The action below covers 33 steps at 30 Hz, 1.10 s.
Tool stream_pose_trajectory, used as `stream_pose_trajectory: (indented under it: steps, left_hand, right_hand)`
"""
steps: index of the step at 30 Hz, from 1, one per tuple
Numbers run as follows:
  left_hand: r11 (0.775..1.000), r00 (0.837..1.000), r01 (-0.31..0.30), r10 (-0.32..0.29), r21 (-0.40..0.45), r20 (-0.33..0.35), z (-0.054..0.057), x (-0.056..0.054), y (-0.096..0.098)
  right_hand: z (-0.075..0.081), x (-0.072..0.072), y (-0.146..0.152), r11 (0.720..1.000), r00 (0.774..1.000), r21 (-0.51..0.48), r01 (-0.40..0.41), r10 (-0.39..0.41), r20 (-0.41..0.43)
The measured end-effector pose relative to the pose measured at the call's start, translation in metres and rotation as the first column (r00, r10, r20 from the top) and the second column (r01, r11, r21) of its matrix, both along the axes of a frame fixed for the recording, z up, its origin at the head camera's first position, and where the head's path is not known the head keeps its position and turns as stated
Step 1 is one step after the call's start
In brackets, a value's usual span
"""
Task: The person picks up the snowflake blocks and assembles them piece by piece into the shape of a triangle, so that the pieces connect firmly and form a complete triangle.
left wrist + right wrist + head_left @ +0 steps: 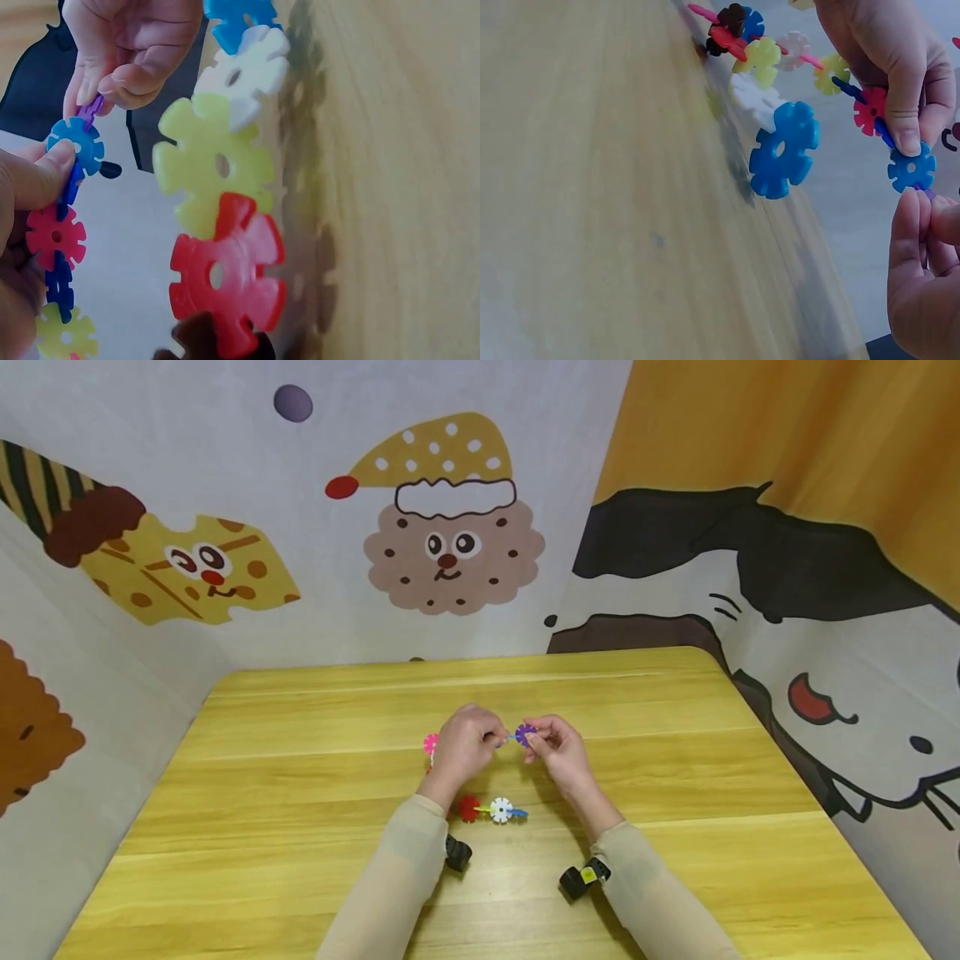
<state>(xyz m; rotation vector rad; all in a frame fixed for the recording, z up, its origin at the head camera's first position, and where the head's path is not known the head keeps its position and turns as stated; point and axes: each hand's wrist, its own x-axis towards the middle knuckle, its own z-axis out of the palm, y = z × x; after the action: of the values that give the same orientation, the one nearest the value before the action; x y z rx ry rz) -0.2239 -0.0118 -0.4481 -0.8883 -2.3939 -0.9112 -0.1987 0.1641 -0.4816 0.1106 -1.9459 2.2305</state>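
My left hand (467, 745) pinches a light blue snowflake disc (90, 152) between thumb and finger. My right hand (561, 753) pinches a purple snowflake disc (522, 734), whose edge meets the light blue disc. From the light blue disc a joined chain runs back past the left hand: dark blue, a pink-red disc (49, 225), another dark blue and a pale yellow disc (56, 334). Nearer the body, another stretch of joined discs stands on the table, with red (196, 259), yellow (184, 154), white (754, 103) and blue (804, 139) pieces.
Both stretches rest on or hang above a wood-grain table (300, 860). Farther along the chain are pink (431, 743) and dark brown (731, 16) discs. Black wrist cameras (576, 883) are strapped to both wrists. A cartoon-printed cloth (315, 635) hangs behind the table.
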Motion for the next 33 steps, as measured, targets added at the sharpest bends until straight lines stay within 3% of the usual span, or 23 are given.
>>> stream_pose_trajectory:
  steps: [7, 11, 17, 23, 26, 30, 33]
  left_hand:
    - [1.000, 0.998, -0.006, 0.006, 0.007, 0.066, 0.003, 0.001, 0.002]
    - [1.000, 0.996, -0.003, 0.002, 0.005, 0.090, 0.004, 0.000, 0.003]
    - [0.999, 0.995, 0.019, -0.014, -0.046, 0.095, 0.003, 0.000, 0.003]
    - [0.998, 0.995, 0.038, -0.033, -0.050, 0.094, 0.003, -0.002, 0.002]
    - [0.998, 0.995, 0.035, -0.030, -0.048, 0.099, 0.005, -0.002, -0.001]
    - [0.999, 0.992, 0.013, -0.007, -0.045, 0.125, 0.009, -0.003, -0.005]
    - [0.999, 0.986, -0.009, 0.015, -0.032, 0.164, 0.011, -0.003, -0.010]
  right_hand:
    - [0.000, 0.001, -0.001, 0.996, 0.997, -0.088, 0.000, 0.007, 0.075]
    - [-0.001, 0.001, 0.001, 0.996, 0.999, -0.089, -0.009, 0.013, 0.051]
    - [-0.005, 0.001, 0.009, 0.994, 0.996, -0.065, -0.085, 0.087, 0.025]
    - [-0.007, 0.007, 0.030, 0.980, 0.980, 0.063, -0.188, 0.182, 0.082]
    - [-0.008, 0.012, 0.041, 0.943, 0.950, 0.159, -0.292, 0.267, 0.159]
    - [-0.007, 0.018, 0.050, 0.845, 0.877, 0.261, -0.466, 0.404, 0.260]
    - [-0.006, 0.022, 0.053, 0.800, 0.839, 0.279, -0.531, 0.450, 0.306]
